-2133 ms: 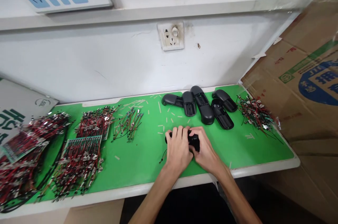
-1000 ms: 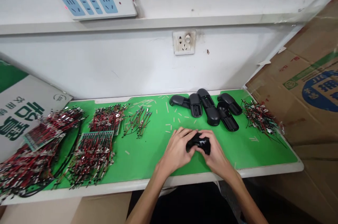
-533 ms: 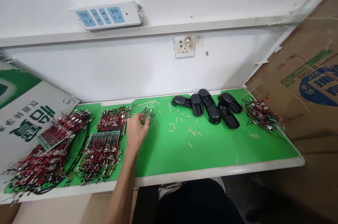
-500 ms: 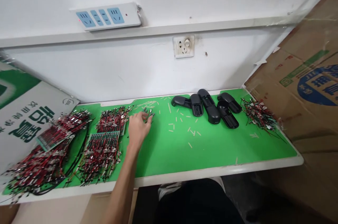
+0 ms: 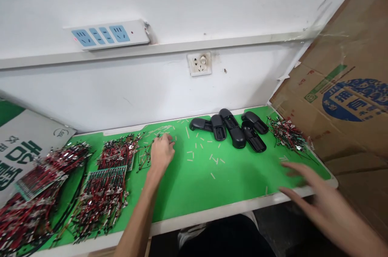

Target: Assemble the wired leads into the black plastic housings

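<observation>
My left hand [image 5: 163, 151] is over the green mat, its fingers curled down and closed on small wired parts [image 5: 145, 156], whose thin dark leads trail out on its left; the fingertips are mostly hidden. Left of it lie circuit panels with many red and black wires, a rear bundle [image 5: 118, 152] and a front bundle [image 5: 103, 196]. My right hand [image 5: 315, 196], smeared by motion, hangs open and empty over the mat's front right edge, thumb and fingers apart. Closest to it is a loose pile of wired parts [image 5: 287, 133].
Several black curved plastic housings [image 5: 232, 127] lie at the back right. Small pale strips [image 5: 212, 175] are scattered across the green mat [image 5: 188, 192]. More wired panels [image 5: 45, 192] sit at far left beside a printed carton [image 5: 18, 152]. A cardboard sheet [image 5: 333, 140] borders the right side.
My right hand has come into view at the lower right. My left hand stays at about the same place, now more curled, with leads showing on its left. The view has shifted slightly.
</observation>
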A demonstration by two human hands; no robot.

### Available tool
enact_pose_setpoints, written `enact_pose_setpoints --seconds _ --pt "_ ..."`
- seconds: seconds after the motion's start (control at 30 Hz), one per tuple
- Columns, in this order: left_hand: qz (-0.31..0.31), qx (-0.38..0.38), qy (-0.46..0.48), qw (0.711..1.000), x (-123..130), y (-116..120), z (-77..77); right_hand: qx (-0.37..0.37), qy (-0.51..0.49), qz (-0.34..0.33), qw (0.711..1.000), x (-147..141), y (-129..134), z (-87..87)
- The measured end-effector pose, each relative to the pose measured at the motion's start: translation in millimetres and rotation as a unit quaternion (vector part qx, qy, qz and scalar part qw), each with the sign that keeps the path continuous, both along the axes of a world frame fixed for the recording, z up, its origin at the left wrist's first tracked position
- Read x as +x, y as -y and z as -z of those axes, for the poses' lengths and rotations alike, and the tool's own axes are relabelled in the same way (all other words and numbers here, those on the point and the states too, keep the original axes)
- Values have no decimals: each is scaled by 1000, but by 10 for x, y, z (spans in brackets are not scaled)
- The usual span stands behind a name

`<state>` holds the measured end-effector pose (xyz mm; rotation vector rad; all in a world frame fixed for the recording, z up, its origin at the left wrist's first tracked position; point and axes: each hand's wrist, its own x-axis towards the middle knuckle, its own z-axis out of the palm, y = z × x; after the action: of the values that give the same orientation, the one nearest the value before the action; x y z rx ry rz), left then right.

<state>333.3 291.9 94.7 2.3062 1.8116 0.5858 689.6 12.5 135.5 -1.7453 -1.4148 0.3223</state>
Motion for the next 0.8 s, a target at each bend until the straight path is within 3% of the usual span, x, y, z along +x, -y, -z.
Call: enact_pose_setpoints --seconds 0.07,0.13,0.23,0.33,0.43,0.5,0.57,0.7,0.8 --pt "16 5 27 999 29 108 -60 -19 45 -151 987 -308 -686 -77" --pt "28 4 111 993 43 252 -150 -16 94 -224 970 -709 -1500 -86" --pt "16 -19 332 943 27 482 -308 -89 138 -207 965 -1237 -2536 -9" --pt "-22 -62 439 896 -26 655 -420 -110 138 -194 965 -1450 -2986 52" --pt "-12 -98 435 895 -75 760 -437 -95 138 -208 964 -1335 -2859 38" --pt "21 -82 414 907 -73 826 -410 -65 99 -231 966 -1172 -2565 35" --pt "45 -38 364 929 -28 911 -375 -29 -6 -247 969 -1025 -2192 83" --pt "85 29 270 959 177 1126 -302 0 -176 -229 957 -913 -1494 360" --pt "169 56 225 958 374 1257 -219 14 -234 -223 946 -933 -1184 620"
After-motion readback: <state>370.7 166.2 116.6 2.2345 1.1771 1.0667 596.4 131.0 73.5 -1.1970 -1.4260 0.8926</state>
